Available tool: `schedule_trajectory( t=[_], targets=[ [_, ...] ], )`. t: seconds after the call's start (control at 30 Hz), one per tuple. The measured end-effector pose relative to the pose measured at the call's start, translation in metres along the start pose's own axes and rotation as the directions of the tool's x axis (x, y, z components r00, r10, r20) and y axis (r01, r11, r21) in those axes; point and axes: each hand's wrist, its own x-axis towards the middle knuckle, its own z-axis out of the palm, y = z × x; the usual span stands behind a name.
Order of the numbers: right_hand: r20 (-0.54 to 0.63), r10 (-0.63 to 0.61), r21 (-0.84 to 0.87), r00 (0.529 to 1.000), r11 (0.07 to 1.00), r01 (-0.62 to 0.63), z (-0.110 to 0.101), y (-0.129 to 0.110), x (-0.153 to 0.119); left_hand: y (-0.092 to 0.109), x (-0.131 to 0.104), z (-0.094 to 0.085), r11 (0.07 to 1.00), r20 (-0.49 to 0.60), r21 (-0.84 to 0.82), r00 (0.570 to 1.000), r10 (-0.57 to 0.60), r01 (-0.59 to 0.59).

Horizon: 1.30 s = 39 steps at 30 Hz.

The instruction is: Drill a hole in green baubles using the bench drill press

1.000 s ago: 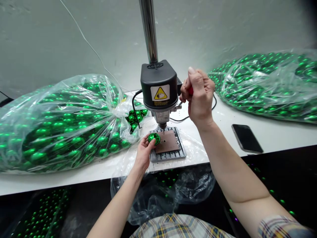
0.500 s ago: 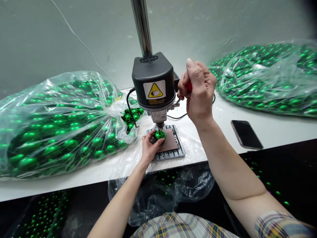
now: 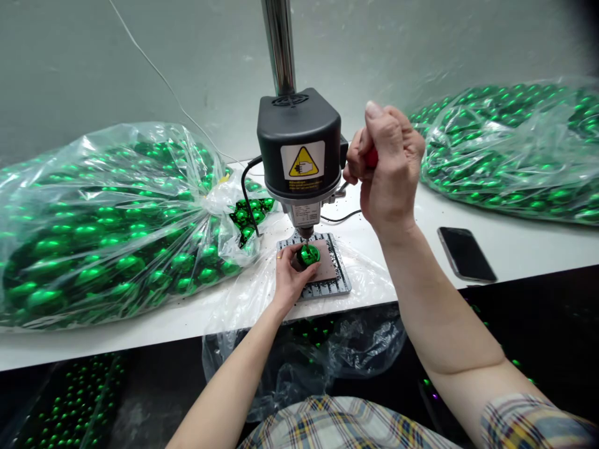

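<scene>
My left hand (image 3: 291,274) has thumb and fingers closed around the sides of a shiny green ball (image 3: 309,254). The ball rests on a brown board (image 3: 330,265) over the grooved metal base (image 3: 344,284) of a small drill press (image 3: 299,146). Just above the ball's top is the drill bit (image 3: 307,240); whether it touches cannot be made out. My right hand (image 3: 388,162) is wrapped round the red knob (image 3: 371,158) of the press lever, to the right of the black motor housing, and hides most of that knob.
Clear plastic bags of green balls lie on the left (image 3: 112,249) and right (image 3: 519,156) of the white table. A phone (image 3: 467,254) lies at right. A plastic sheet (image 3: 365,343) hangs over the front edge. A black cable (image 3: 248,187) loops beside the press.
The view has shifted slightly, with the press head now further right in it. My left hand and the ball sit slightly further right on the board. Both hands keep their grips.
</scene>
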Motion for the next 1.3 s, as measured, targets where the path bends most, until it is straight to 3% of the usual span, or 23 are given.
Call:
schedule_trajectory(
  t=[0.2, 0.4, 0.77, 1.13, 1.3],
  targets=[
    [-0.049, -0.109, 0.054, 0.993, 0.992, 0.112, -0.004, 0.002, -0.022, -0.007, -0.001, 0.003, 1.0, -0.018, -0.013, 1.0, 0.008, -0.009],
    [-0.064, -0.195, -0.007, 0.979, 0.981, 0.195, -0.012, 0.009, -0.043, -0.008, 0.0, 0.004, 1.0, -0.032, -0.005, 0.999, 0.022, -0.022],
    [0.003, -0.347, 0.036, 0.938, 0.937, 0.346, -0.019, 0.02, -0.059, 0.001, -0.002, 0.001, 0.999, -0.024, 0.036, 1.0, 0.003, -0.003],
    [0.048, -0.43, -0.036, 0.902, 0.901, 0.431, -0.032, 0.035, -0.07, 0.003, -0.003, 0.001, 1.0, -0.012, 0.012, 1.0, 0.01, -0.01],
    [0.1, -0.508, -0.013, 0.855, 0.859, 0.512, -0.037, 0.045, -0.08, 0.001, -0.004, 0.001, 1.0, -0.02, 0.011, 1.0, 0.002, -0.002]
  ],
)
